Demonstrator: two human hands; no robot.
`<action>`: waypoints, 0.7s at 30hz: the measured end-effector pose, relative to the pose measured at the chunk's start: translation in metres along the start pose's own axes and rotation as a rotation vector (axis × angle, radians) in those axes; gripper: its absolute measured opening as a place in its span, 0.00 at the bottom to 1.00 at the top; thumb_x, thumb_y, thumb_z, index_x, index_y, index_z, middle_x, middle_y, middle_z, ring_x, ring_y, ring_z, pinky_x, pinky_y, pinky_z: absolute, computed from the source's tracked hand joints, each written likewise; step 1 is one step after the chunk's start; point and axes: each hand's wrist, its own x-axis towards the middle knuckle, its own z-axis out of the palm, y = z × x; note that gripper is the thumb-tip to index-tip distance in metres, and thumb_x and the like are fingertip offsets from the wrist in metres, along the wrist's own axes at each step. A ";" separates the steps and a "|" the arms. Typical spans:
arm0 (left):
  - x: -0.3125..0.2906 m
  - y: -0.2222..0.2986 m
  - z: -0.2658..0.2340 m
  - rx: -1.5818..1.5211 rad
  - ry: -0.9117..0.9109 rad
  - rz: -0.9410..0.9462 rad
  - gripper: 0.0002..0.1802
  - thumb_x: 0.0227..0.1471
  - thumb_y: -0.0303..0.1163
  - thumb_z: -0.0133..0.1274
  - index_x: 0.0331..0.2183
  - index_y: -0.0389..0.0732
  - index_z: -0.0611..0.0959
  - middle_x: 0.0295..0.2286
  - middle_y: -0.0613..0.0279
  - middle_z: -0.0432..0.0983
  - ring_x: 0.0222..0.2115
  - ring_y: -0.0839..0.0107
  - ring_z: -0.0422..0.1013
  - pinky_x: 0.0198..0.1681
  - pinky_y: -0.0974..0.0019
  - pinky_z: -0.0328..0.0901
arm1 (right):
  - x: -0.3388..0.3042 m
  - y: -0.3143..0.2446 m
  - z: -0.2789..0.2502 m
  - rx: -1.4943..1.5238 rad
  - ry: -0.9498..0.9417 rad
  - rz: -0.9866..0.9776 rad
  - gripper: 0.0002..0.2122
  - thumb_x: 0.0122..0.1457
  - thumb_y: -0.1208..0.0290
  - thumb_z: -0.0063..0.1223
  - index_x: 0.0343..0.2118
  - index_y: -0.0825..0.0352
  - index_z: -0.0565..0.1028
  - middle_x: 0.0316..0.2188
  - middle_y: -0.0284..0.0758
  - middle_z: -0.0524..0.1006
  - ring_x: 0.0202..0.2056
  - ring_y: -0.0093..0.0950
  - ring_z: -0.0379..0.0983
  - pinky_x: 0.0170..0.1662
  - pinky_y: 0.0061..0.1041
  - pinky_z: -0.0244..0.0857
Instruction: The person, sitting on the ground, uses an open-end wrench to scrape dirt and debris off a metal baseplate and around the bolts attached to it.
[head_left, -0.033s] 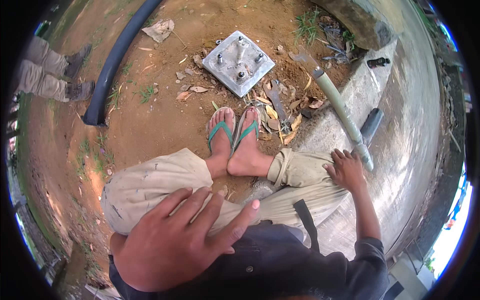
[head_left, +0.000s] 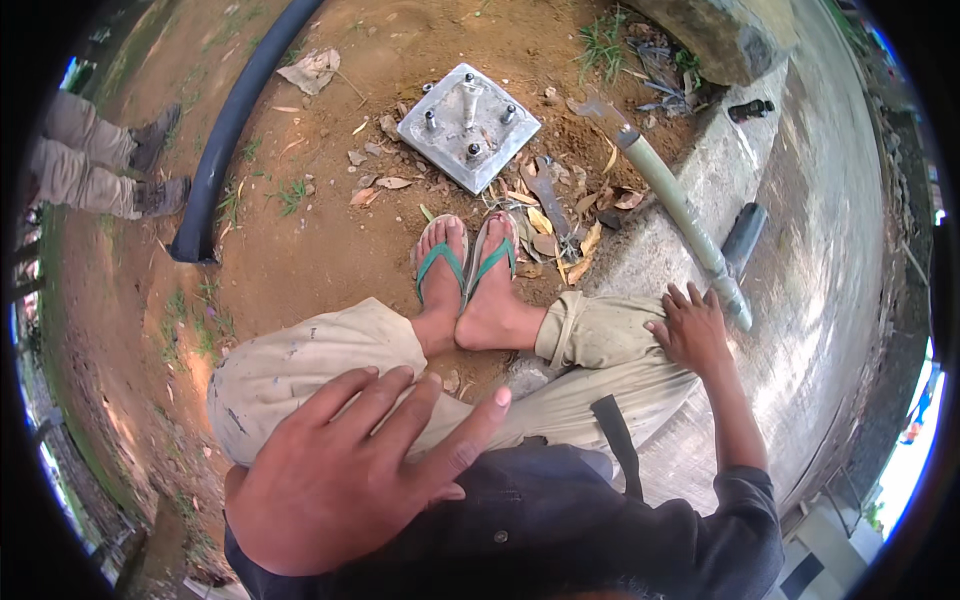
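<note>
Over the person's lap, the left hand (head_left: 350, 470) is wide open and empty, back upward, its four fingers parted and the thumb stretched off toward the right; whether it touches the left trouser leg (head_left: 310, 350) beneath it cannot be told. At the right knee, the right hand (head_left: 694, 330) lies palm down with its fingers loosely fanned on the rolled trouser leg (head_left: 610, 335), just beside the lower end of one long greenish tube (head_left: 675, 203). That tube slants over the concrete ledge (head_left: 655, 240), its upper end toward the soil, and one short dark tube (head_left: 745, 236) lies close against its right side. Farther up the concrete sits one small black fitting (head_left: 750, 110), near a single big stone (head_left: 735, 45). Beyond the feet, one square metal plate (head_left: 496, 136) lies on the soil with four upright bolts (head_left: 473, 151), one toward each corner; one flat metal tool (head_left: 540, 188) rests among dry leaves beside it. Two flip-flops (head_left: 447, 251) with green straps, one thick black hose (head_left: 222, 150) and another person's two boots (head_left: 160, 197) complete the count.
</note>
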 end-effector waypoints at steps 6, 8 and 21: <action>0.010 0.016 -0.036 -0.210 -0.019 -0.105 0.44 0.53 0.50 0.59 0.67 0.44 0.68 0.46 0.47 0.78 0.47 0.47 0.74 0.53 0.52 0.66 | -0.104 0.015 -0.019 -0.204 0.143 -0.161 0.36 0.59 0.40 0.54 0.50 0.77 0.80 0.72 0.42 0.57 0.73 0.42 0.48 0.72 0.53 0.43; 0.014 0.003 -0.034 -0.216 0.068 -0.086 0.43 0.55 0.49 0.59 0.67 0.42 0.67 0.47 0.46 0.78 0.48 0.47 0.74 0.54 0.52 0.66 | -0.119 0.014 -0.002 -0.208 0.200 -0.176 0.37 0.59 0.40 0.55 0.50 0.78 0.79 0.72 0.42 0.57 0.73 0.41 0.48 0.73 0.52 0.43; 0.160 -0.128 0.044 -0.414 -0.372 -0.224 0.30 0.66 0.44 0.53 0.63 0.39 0.72 0.47 0.47 0.81 0.47 0.57 0.78 0.52 0.56 0.70 | 0.109 -0.027 -0.041 0.278 0.336 -0.076 0.14 0.55 0.71 0.57 0.45 0.68 0.78 0.41 0.46 0.83 0.43 0.46 0.82 0.45 0.44 0.75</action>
